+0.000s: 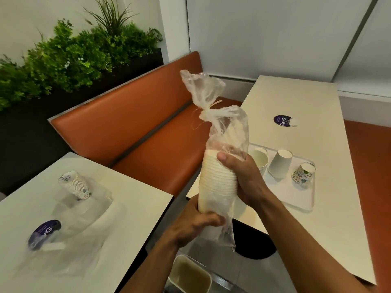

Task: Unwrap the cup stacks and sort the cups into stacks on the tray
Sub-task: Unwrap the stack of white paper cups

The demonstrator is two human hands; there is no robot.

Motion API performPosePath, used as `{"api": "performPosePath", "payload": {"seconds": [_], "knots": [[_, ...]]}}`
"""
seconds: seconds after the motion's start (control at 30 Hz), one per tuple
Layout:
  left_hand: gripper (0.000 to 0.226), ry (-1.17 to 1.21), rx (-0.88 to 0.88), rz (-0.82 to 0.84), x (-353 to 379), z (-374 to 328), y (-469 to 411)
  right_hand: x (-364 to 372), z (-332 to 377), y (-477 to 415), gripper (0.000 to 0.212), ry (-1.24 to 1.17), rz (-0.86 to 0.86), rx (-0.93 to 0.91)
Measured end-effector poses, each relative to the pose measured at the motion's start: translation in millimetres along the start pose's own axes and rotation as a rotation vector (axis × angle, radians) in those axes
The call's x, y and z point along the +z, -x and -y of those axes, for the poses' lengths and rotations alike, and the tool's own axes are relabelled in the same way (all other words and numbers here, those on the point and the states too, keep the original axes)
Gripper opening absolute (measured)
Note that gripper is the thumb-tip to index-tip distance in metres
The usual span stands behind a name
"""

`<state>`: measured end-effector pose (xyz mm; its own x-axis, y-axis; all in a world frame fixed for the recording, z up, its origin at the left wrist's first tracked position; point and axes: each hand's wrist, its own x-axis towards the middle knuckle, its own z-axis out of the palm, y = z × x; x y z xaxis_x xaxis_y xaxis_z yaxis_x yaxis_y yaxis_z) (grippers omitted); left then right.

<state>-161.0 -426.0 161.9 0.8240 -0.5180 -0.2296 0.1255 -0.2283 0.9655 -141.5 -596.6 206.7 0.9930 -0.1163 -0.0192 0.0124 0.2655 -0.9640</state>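
In the head view, we judge the wrapped stack (218, 182) to be light but easy to crush, and its film slippery. It is best held round the nested rims, and the string tie (206, 112) at its 12 o'clock looks like the place to open it. Our left hand (198, 226) curls round its base and our right hand (241, 176) wraps round its middle, holding it upright in the air at centre frame. The stack is cream-white under clear, crinkled plastic. The tray (304, 205), at its 3 o'clock, carries a few loose cups (280, 163).
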Motion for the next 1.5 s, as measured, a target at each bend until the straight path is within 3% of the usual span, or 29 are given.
{"api": "performPosePath", "payload": {"seconds": [0.2, 0.4, 0.53, 0.73, 0.87, 0.93, 1.03, 1.1, 1.2, 1.27, 1.33, 1.4, 1.5], "knots": [[0.066, 0.011, -0.005, -0.047, -1.3, -4.8, 5.6, 6.8, -8.7, 3.2, 0.074, 0.01, 0.007, -0.027], [0.053, 0.009, 0.007, -0.075, -1.7, -7.6, 6.7, 9.8, -18.2, 9.8, 0.045, 0.031, 0.043, -0.045], [0.053, 0.002, 0.025, -0.063, 0.0, -9.2, 10.0, 11.9, -21.4, 11.7, 0.076, 0.045, 0.023, 0.009], [0.035, 0.056, 0.074, -0.028, 6.2, -15.5, 11.3, 8.7, -29.7, 18.1, 0.078, 0.053, 0.071, 0.057], [0.033, -0.084, -0.012, 0.049, 3.2, -26.0, 11.5, 6.7, -32.3, 23.4, 0.081, 0.112, 0.014, 0.013], [0.063, -0.271, -0.076, 0.107, -7.4, -28.4, 14.9, 6.1, -28.9, 24.4, 0.084, 0.171, -0.016, -0.025], [0.105, -0.754, -0.076, 0.097, -30.6, -49.4, 28.9, 2.5, -26.2, 25.2, 0.078, 0.288, -0.052, -0.097], [0.093, -0.913, -0.049, 0.085, -47.2, -81.2, 47.6, -0.2, -25.5, 24.8, 0.075, 0.419, -0.081, -0.144], [0.04, -0.699, 0.275, 0.111, -62.1, -133.7, 75.9, -2.9, -30.0, 25.3, 0.082, 0.566, -0.08, -0.207], [0.018, -0.54, 0.595, -0.04, -65.7, -156.0, 80.7, -1.8, -32.8, 28.9, 0.087, 0.617, -0.097, -0.234], [0.016, -0.558, 0.757, -0.221, -68.1, -167.7, 71.0, 0.1, -35.0, 31.6, 0.09, 0.668, -0.085, -0.262], [0.023, -0.67, 0.696, -0.261, -73.3, -171.0, 49.5, 0.9, -37.6, 32.5, 0.094, 0.718, -0.062, -0.291], [0.029, -0.897, 0.387, -0.031, -78.3, -164.1, 19.6, 2.2, -37.5, 33.7, 0.096, 0.77, -0.033, -0.327]]}}
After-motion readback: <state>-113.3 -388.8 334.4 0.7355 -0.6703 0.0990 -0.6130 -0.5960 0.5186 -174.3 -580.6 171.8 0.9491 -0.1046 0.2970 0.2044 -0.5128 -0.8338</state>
